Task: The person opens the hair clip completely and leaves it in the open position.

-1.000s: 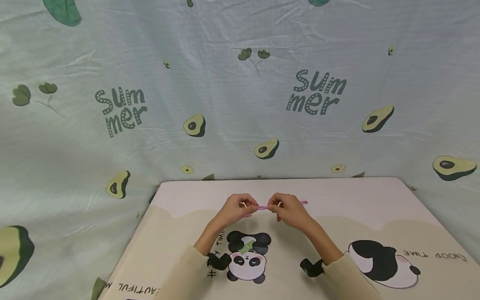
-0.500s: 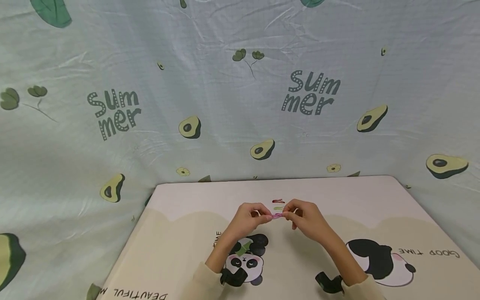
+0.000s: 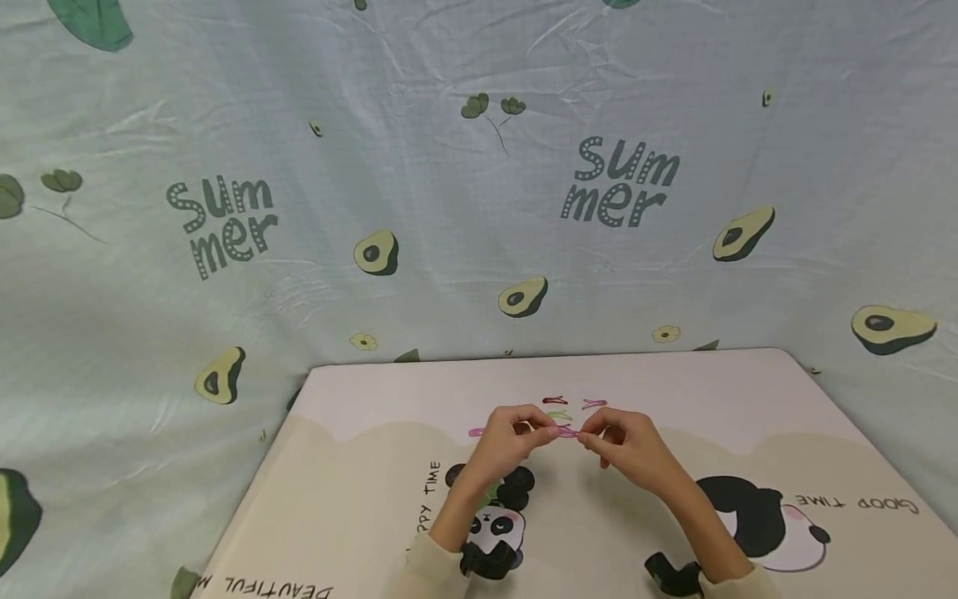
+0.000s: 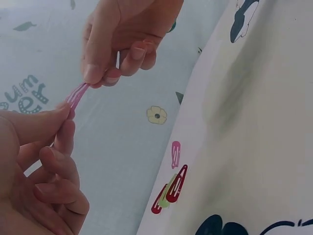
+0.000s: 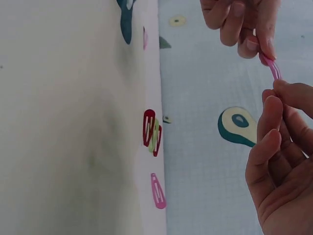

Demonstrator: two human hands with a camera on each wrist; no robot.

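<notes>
A pink snap hair clip [image 3: 568, 432] is held up between both hands over the table. My left hand [image 3: 515, 438] pinches one end between thumb and fingers. The other end is pinched by my right hand [image 3: 630, 449]. In the left wrist view the clip [image 4: 76, 98] slants between the two thumbs, its ends covered by fingertips. Beyond the hands lie more hair clips: a dark red one [image 5: 149, 115], a green one [image 5: 150, 147] and a second red one [image 4: 156, 210], overlapping in the wrist views. A pink clip [image 5: 160, 202] lies to their right.
One more pink clip [image 3: 476, 432] lies left of the group, partly behind my left hand. The tabletop [image 3: 359, 482] has printed pandas and lettering. A pale curtain [image 3: 449, 183] with avocado prints hangs beyond its far edge.
Both hands have shifted right and slightly nearer, still pinching the pink hair clip. The red and green clips, then the pink one at right, have come into view from behind the hands.
</notes>
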